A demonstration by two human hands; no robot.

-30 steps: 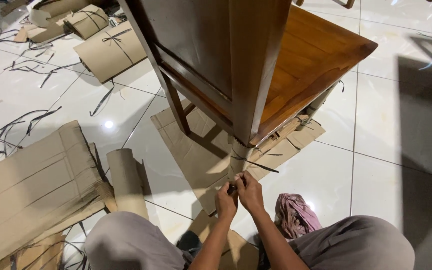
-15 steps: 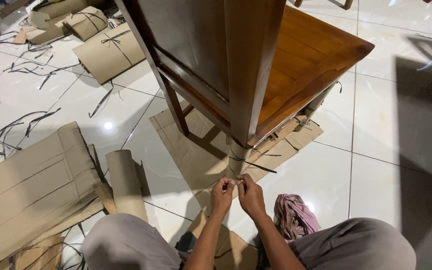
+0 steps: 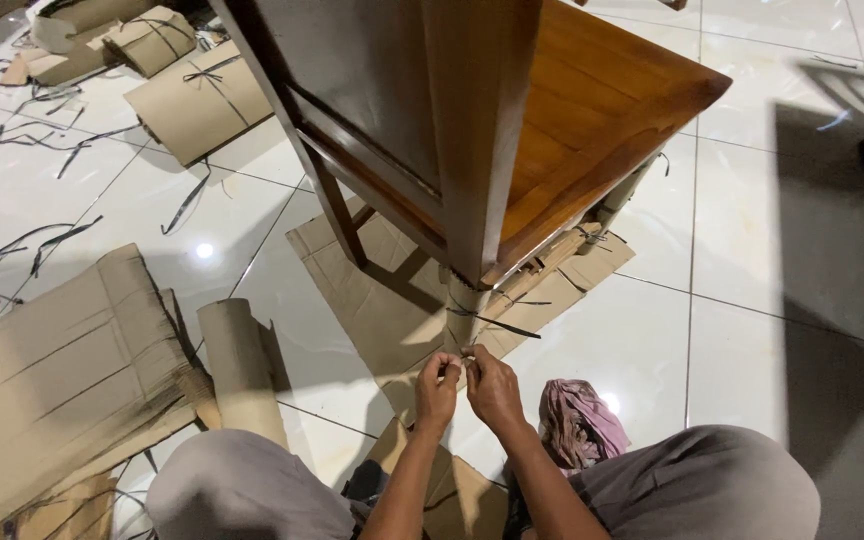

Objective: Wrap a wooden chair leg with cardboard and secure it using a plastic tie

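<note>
A brown wooden chair (image 3: 592, 110) stands on flat cardboard (image 3: 372, 290) on a white tiled floor. Its nearest leg (image 3: 464, 315) is wrapped in cardboard and tied with a thin black strap (image 3: 497, 322). My left hand (image 3: 436, 388) and my right hand (image 3: 492, 385) meet at the foot of that leg, fingers pinched together on a strap against the wrapping. What exactly lies between the fingertips is too small to make out clearly. My knees frame the bottom of the view.
A cardboard roll (image 3: 237, 365) and a ribbed cardboard sheet (image 3: 52, 360) lie at left. A pink cloth (image 3: 577, 420) sits by my right knee. Tied cardboard bundles (image 3: 197, 100) and loose black strap scraps (image 3: 32, 245) litter the far left floor.
Both hands have stayed at the foot of the wrapped leg, shifting slightly as the fingers work the strap. The camera has drifted a little.
</note>
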